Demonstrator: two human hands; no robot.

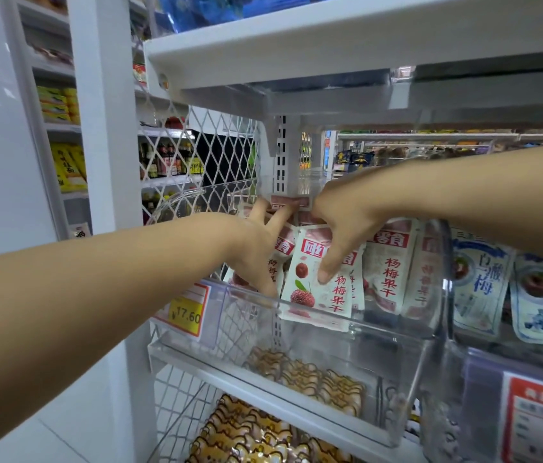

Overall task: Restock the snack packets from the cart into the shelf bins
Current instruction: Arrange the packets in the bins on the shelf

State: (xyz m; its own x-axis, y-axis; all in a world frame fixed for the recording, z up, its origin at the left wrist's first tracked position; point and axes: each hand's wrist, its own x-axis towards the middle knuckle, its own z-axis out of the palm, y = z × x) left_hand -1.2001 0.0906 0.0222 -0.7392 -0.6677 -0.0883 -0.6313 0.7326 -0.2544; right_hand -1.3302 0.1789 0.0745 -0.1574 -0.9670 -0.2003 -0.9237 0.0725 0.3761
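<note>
Dried-bayberry packets (387,275): stood in a row inside the clear bin (397,332). The front packet (307,295) is pinched by the right hand (347,215). The bin's left-side packets are steadied by the straight-fingered left hand (256,242). Risk judged: if released unseated, the row may be toppled forward.

Shop, price tag (186,316), stocked shelves (330,38)
</note>
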